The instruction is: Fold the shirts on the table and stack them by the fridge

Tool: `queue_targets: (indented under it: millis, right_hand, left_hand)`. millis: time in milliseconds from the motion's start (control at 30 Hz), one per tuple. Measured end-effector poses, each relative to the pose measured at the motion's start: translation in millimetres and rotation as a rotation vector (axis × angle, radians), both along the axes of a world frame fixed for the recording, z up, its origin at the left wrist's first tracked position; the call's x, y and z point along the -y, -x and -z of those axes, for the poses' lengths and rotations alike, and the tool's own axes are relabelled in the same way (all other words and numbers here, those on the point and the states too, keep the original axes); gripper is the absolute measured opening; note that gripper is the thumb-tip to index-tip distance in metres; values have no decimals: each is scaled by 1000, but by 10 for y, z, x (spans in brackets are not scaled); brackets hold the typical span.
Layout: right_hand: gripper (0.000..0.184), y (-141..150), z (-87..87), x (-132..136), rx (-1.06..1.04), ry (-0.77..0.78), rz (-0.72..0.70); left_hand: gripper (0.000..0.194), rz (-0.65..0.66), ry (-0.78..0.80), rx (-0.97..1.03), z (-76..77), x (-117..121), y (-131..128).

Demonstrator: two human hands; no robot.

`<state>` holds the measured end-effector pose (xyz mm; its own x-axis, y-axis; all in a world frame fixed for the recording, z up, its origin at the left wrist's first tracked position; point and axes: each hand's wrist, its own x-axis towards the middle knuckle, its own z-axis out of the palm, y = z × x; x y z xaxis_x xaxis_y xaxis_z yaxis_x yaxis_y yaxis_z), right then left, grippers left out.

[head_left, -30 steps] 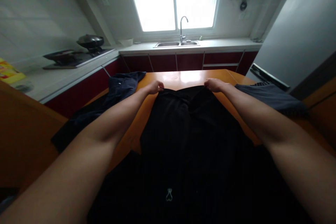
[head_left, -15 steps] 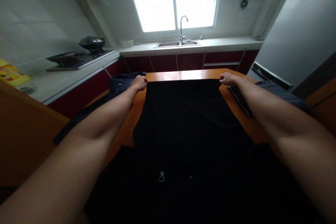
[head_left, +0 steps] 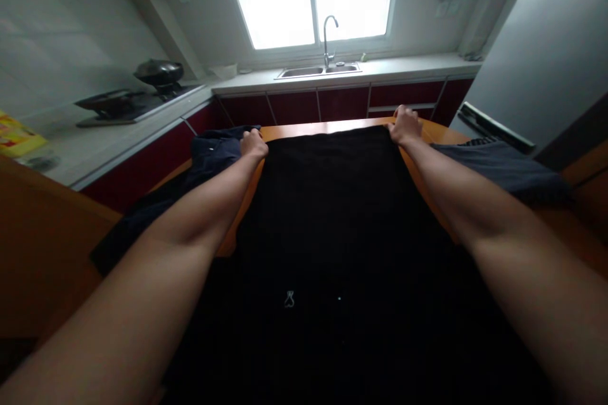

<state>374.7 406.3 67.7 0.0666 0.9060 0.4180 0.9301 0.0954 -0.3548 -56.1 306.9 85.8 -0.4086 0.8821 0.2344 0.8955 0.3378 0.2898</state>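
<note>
A black shirt (head_left: 332, 202) lies spread over the orange wooden table (head_left: 439, 135), its far hem stretched between my hands. A small pale heart-shaped mark and a white dot show on its nearer part. My left hand (head_left: 254, 143) is closed on the far left corner of the hem, close to a dark blue folded garment (head_left: 213, 150). At the far right corner, my right hand (head_left: 406, 125) grips the cloth with bent fingers, slightly higher in view than the left. The shirt's nearest edge runs out of view.
Grey folded cloth (head_left: 503, 168) lies on the table's right side, by the fridge (head_left: 536, 44). Beyond the table is a counter with a sink (head_left: 304, 72). On the left, a wok (head_left: 159, 71) stands on the stove, and a yellow packet (head_left: 19, 135) sits nearer.
My right hand has moved up and away from me with its corner, so the far hem now slants up to the right. My left hand keeps its hold. The view has tilted slightly down.
</note>
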Motion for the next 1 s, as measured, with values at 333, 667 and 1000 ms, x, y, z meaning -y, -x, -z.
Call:
queue_targets:
  millis: [333, 667, 1000]
  right_hand:
    - [51, 1120, 545, 887, 191, 225, -552]
    - [63, 277, 477, 427, 177, 346, -320]
    - [55, 1356, 608, 751, 222, 253, -612]
  left_hand:
    - [65, 748, 230, -173, 573, 478, -1533]
    - [67, 261, 314, -135, 444, 292, -294]
    - [59, 603, 217, -150, 686, 162, -1468]
